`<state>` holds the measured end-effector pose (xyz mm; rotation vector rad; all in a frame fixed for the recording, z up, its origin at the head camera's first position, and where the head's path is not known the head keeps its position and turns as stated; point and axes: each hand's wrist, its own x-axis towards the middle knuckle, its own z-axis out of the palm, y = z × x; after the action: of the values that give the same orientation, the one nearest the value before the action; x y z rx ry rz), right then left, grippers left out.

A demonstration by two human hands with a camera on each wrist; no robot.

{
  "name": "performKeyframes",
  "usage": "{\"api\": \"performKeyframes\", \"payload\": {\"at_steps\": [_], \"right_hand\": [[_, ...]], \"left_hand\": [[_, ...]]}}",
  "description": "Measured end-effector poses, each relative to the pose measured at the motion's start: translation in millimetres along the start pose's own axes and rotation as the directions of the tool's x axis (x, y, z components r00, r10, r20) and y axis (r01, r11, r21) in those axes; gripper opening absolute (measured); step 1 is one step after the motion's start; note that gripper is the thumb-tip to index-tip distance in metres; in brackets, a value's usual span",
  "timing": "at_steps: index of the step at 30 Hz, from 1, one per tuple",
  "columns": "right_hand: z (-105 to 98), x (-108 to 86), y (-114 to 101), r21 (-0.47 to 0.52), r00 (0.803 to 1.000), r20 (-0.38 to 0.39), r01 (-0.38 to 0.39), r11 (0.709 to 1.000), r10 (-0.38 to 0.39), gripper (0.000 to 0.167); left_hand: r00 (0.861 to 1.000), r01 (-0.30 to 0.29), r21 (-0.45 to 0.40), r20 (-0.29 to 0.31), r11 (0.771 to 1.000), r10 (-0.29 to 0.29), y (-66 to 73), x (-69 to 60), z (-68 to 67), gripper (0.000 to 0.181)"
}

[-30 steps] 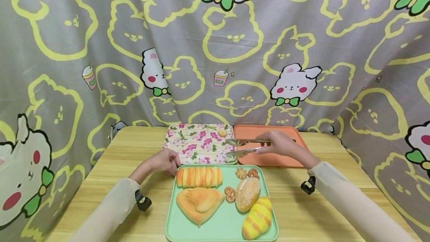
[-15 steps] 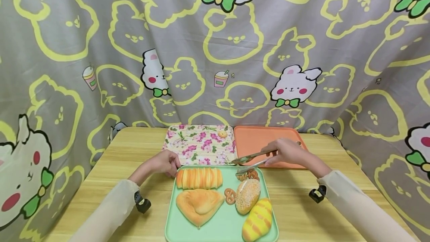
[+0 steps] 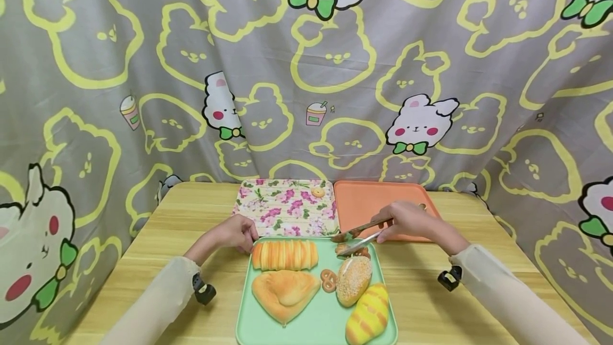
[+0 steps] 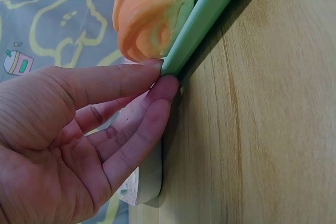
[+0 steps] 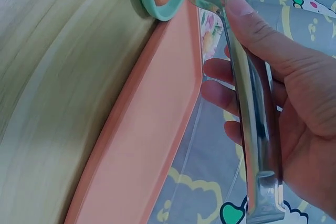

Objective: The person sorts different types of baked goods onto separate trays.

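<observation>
My left hand (image 3: 235, 233) pinches the far left corner of the green tray (image 3: 243, 307) between thumb and fingers, plain in the left wrist view. Metal tongs (image 5: 252, 108) are gripped in my right hand (image 3: 407, 219). Their spread tips reach over the tray's far right corner, at a small star-shaped cookie (image 3: 341, 247) and a round brown cookie (image 3: 365, 252) that they partly cover. On the tray also lie a striped bread roll (image 3: 284, 255), a folded pastry (image 3: 285, 294), a pretzel (image 3: 328, 280), a seeded bun (image 3: 353, 281) and a yellow striped bread (image 3: 367, 314).
Behind the green tray stand a flowered tray (image 3: 282, 212) with a small round cookie (image 3: 317, 192) and an orange tray (image 3: 373, 196), partly under my right hand. A wooden table (image 3: 191, 206) carries everything. A patterned curtain (image 3: 268, 68) hangs behind and at both sides.
The tongs have come down from over the flowered and orange trays to the small cookies on the green tray. My left hand has stayed at the tray corner.
</observation>
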<state>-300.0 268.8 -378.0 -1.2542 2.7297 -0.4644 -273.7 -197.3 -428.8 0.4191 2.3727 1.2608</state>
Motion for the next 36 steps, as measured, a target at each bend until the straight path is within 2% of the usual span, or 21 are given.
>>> {"api": "performKeyframes", "payload": {"at_steps": [10,17,30,36], "right_hand": [[9,8.4,-7,-0.011,0.998,-0.016,0.052,0.999,-0.052,0.043],[13,13.2,-12,-0.031,0.999,0.009,0.036,0.999,-0.035,0.041],[19,20.5,-15,-0.048,0.995,-0.042,0.092,0.995,-0.094,0.033],[18,21.2,-18,-0.038,0.998,-0.02,0.051,0.998,-0.052,0.036]], "left_hand": [[1.0,-0.006,-0.006,0.003,1.0,0.006,-3.5,2.2,-0.2,0.022],[1.0,-0.013,-0.012,0.006,1.0,0.014,-3.3,2.0,-0.4,0.022],[1.0,0.005,-0.001,0.004,1.0,-0.005,-4.3,2.7,-0.2,0.02],[1.0,0.012,0.008,0.005,1.0,-0.012,-6.8,4.6,-0.4,0.02]]}}
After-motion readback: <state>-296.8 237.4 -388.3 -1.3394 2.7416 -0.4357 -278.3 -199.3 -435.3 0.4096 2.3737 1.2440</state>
